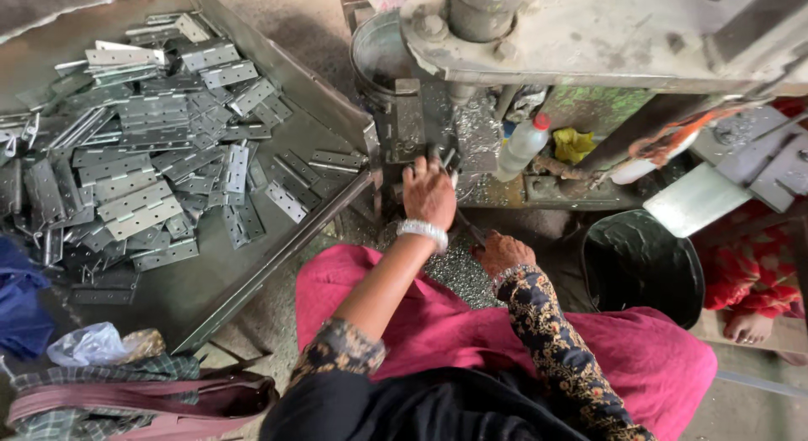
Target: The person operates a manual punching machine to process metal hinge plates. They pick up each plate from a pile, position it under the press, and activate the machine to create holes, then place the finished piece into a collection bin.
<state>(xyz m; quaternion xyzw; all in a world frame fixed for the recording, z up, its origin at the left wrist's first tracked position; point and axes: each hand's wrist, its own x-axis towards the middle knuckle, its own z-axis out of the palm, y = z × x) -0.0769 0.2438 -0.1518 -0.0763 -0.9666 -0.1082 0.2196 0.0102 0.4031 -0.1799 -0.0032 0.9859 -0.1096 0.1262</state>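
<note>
My left hand (pixel 427 193), with a silvery bangle on the wrist, reaches forward to the machine's work area (pixel 421 130) and its fingertips press on a small metal part there; the part itself is mostly hidden. My right hand (pixel 502 253) rests lower, near my knee, with its fingers curled around a thin dark rod or lever (pixel 468 225) that runs up toward the machine. Metal shavings (pixel 459 273) lie on my pink lap (pixel 404 315) between both arms.
A big metal tray (pixel 295 155) at left holds several silver hinges (pixel 143 180). A white squeeze bottle with a red cap (pixel 522 146) stands by the machine. A black bucket (pixel 644 264) sits at right, beside another person's foot (pixel 747 327). Cloth and a plastic bag (pixel 88 344) lie bottom left.
</note>
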